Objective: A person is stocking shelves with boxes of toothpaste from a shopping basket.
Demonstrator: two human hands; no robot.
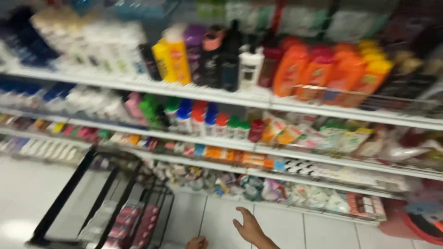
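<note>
- I see my right hand (249,227) low in the frame, fingers spread wide and holding nothing, raised over the white tiled floor (286,226).
- Only a knuckle or fingertip of my left hand (197,242) shows at the bottom edge; I cannot tell whether it is open or closed, or whether it grips anything.
- Nearest the right hand is the bottom shelf of small soft packets in mixed colours (258,186), a short way ahead of and above it, not touched.
- To the left stands a black wire display rack (115,207) on the floor, carrying pink and red flat packs (138,221); the left hand is near its lower corner, contact not discernible.
- Judgement: the step in hand is a reach toward the low shelf, with no item yet selected.
- Judgement: the next move calls for steadying the view first, since the frame is heavily blurred, then closing the open hand on one packet without disturbing its neighbours.
- Higher shelves hold orange plastic bottles (323,74), a yellow bottle (173,57) and dark bottles (221,62), well apart from both hands.
</note>
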